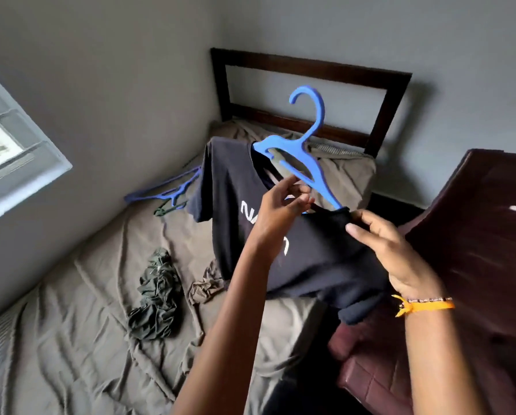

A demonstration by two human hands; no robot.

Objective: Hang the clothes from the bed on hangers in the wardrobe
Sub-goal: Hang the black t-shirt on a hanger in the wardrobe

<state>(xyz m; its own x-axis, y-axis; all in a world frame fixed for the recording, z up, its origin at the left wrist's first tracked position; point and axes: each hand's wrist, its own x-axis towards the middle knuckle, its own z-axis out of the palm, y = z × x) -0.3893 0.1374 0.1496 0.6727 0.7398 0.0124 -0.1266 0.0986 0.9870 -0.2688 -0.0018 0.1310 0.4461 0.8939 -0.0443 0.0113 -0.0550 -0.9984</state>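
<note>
A dark navy T-shirt (230, 187) with white letters hangs in the air over the bed, on a blue plastic hanger (303, 151) whose hook points up. My left hand (277, 211) pinches the shirt's collar at the hanger's lower bar. My right hand (391, 250) grips the shirt's right shoulder, where the hanger's arm goes under the cloth. On the bed (56, 339) lie a crumpled dark green garment (158, 298) and a small brown-grey garment (206, 284).
Several spare hangers, blue and dark green (173, 190), lie on the bed by the left wall. A dark wooden headboard (310, 70) stands at the far end. A dark red-brown wooden piece (475, 235) stands at the right. A window (8, 145) is at the left.
</note>
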